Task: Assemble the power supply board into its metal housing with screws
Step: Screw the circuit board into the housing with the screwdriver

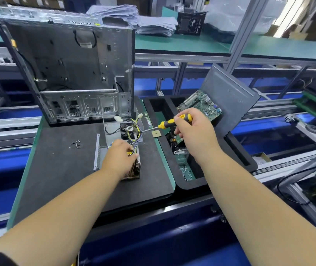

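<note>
While the left hand (121, 157) pins the brown power supply board (134, 168) into its grey metal housing (98, 150), the right hand's (190, 129) grip wraps a yellow-black screwdriver (174, 121), whose tip, tangled beside the coloured wires (134, 129), might snag them.

screwdriver (174, 121): yellow and black handle
mat (61, 169): dark grey, green edge
computer case (72, 73): silver-grey
circuit board (201, 104): green
wires (134, 129): yellow, black

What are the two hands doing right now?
Left hand: grips the power supply and its wires.
Right hand: holds the screwdriver.
</note>
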### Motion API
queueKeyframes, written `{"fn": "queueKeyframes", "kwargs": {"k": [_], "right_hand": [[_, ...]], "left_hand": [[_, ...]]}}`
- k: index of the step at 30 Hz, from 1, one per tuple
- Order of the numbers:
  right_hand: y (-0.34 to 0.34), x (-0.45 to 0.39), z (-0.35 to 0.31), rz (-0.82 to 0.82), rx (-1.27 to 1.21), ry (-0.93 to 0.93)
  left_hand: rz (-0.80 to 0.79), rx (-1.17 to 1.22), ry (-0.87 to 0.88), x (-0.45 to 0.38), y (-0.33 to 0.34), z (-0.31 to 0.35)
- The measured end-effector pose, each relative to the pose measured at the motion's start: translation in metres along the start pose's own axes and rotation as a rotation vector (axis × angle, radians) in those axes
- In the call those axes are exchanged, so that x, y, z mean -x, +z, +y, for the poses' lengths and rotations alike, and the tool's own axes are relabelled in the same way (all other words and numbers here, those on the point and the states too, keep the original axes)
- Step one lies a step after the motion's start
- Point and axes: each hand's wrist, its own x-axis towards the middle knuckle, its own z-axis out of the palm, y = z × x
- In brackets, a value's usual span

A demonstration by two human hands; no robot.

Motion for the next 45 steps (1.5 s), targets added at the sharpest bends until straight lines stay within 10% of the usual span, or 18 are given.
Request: {"fn": "queueKeyframes", "kwargs": {"k": [15, 22, 45], "right_hand": [[0.037, 0.013, 0.018, -0.152, 0.119, -0.036], [0.054, 0.022, 0.028, -0.288, 0.410, -0.090], [0.097, 0.027, 0.045, -0.378, 0.830, -0.313]], "left_hand": [[0.137, 0.124, 0.015, 0.013, -0.035, -0.022], [-0.182, -0.046, 0.288, 0.054, -0.012, -0.040], [0.077, -0.304, 0.308, 0.042, 0.033, -0.065]]}}
